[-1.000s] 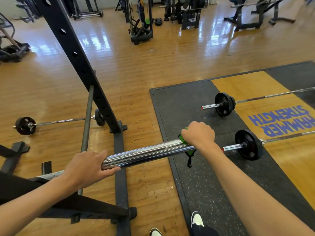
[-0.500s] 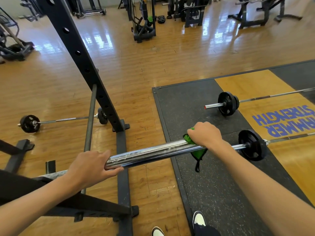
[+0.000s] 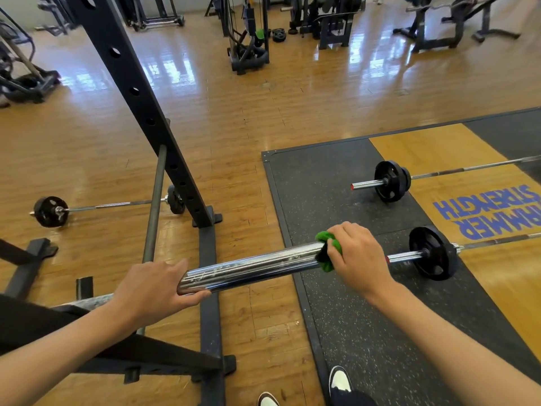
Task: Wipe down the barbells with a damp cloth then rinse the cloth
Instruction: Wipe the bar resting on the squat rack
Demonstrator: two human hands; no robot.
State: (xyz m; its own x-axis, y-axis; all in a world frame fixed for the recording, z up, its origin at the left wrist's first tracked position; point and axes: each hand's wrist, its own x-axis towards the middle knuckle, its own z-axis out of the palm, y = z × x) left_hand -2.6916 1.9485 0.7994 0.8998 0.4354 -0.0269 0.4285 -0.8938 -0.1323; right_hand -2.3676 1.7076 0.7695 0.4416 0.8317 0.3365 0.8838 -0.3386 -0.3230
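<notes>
A chrome barbell sleeve (image 3: 248, 269) lies across the middle of the view at rack height. My left hand (image 3: 149, 288) grips its near end. My right hand (image 3: 355, 257) clasps a green cloth (image 3: 329, 250) around the sleeve's far end. Part of the cloth shows above and below my fingers; the rest is hidden in my palm.
A black rack upright (image 3: 140, 106) leans across the left, with its base rail (image 3: 209, 288) under the sleeve. Two plate-loaded barbells (image 3: 392, 180) (image 3: 433, 253) lie on the black rubber platform (image 3: 322, 183). A short barbell (image 3: 51, 212) rests on the wooden floor at left. Gym machines stand at the back.
My right hand has slid the cloth outward along the sleeve toward its far end, and the cloth is bunched tighter. My left hand has kept its grip.
</notes>
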